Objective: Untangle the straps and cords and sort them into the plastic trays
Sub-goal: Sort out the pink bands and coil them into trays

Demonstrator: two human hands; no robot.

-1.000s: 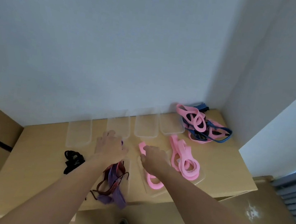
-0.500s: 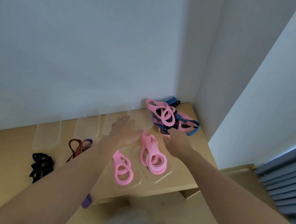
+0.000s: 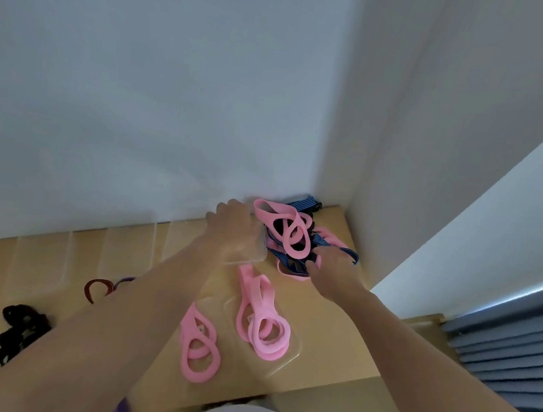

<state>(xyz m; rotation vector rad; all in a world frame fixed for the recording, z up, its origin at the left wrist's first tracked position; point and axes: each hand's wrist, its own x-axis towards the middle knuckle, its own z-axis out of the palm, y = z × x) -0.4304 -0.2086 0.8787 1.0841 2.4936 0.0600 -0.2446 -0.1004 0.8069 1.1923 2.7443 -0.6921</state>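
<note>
A tangle of pink and blue straps [image 3: 289,234] lies in the table's far right corner. My right hand [image 3: 332,274] reaches into its near edge, fingers curled around a blue strap [image 3: 293,264]. My left hand [image 3: 231,226] lies on a clear tray [image 3: 258,256] just left of the tangle, fingers curled over it. Two nearer clear trays hold pink straps: one loop set [image 3: 199,352] and a bigger bundle [image 3: 263,325].
More clear trays [image 3: 39,265] line the wall to the left. A dark red strap [image 3: 98,288] and a purple one [image 3: 125,280] lie beside my left forearm, and a black cord [image 3: 21,328] lies at far left. The table's front edge [image 3: 319,383] is close.
Both hands have moved right and away from me, from the near trays to the corner. The left hand reached the clear tray; the right hand reached the tangle.
</note>
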